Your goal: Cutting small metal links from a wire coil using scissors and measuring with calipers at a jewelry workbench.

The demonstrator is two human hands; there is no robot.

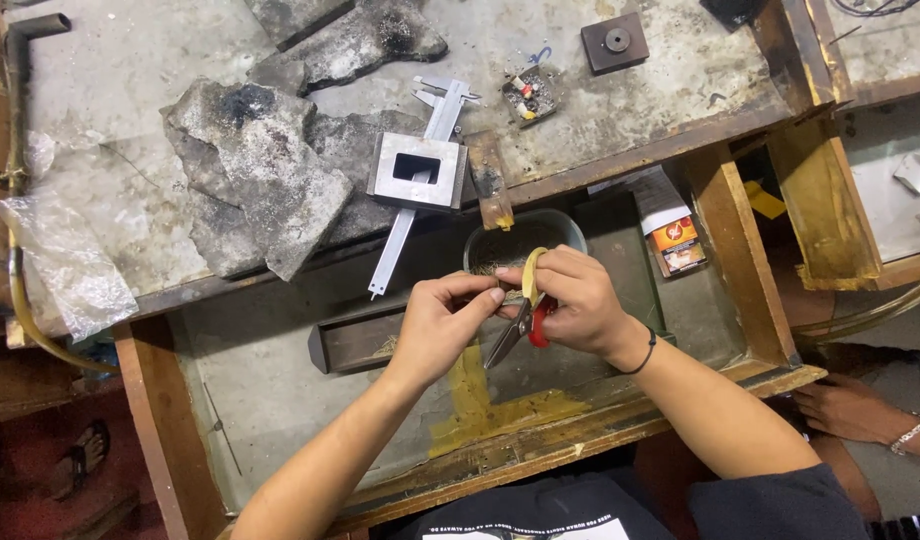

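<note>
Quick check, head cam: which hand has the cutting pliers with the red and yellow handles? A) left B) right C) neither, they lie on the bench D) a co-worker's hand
B: the right hand, the one with the black wristband, grips the cutting pliers by their handles, while the left hand pinches something small at the jaws, too small to identify, above the round bowl.

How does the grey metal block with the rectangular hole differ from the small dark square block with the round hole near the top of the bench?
The grey metal block is pale and looks larger; the dark square block is brown-black and looks smaller. The grey block has a rectangular opening; the dark one has a round hole at its centre. The grey block rests across the calliper, by the slabs of grey stone; the dark block sits alone on bare bench. Both lie flat, away from both hands.
</note>
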